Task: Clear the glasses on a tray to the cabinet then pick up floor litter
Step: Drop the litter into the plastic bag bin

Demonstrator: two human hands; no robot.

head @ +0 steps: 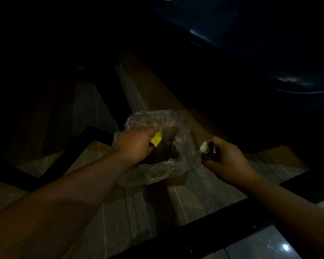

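Litter stage. Yellow scrap (156, 140) being pinched in left hand (134, 144), right over bag (157, 146) mouth. White wad (204, 147) plus dark wrapper being clutched in right hand (222, 157), just right of bag; leftward move needed.

Floor (191, 191): pale, speckled tiles with thin lines between them, in very dim light.
Cardboard (157, 86): a long brown piece lies flat on the floor and runs away from us toward the dark.
More cardboard (281, 157): a flat brown sheet lies on the floor at the right.
Black bars (185, 238): dark straight bars cross over the tiles, near and at the left; I cannot tell if they touch the floor.
Shiny spot (285, 246): a light glints on a glossy tile at the bottom right.
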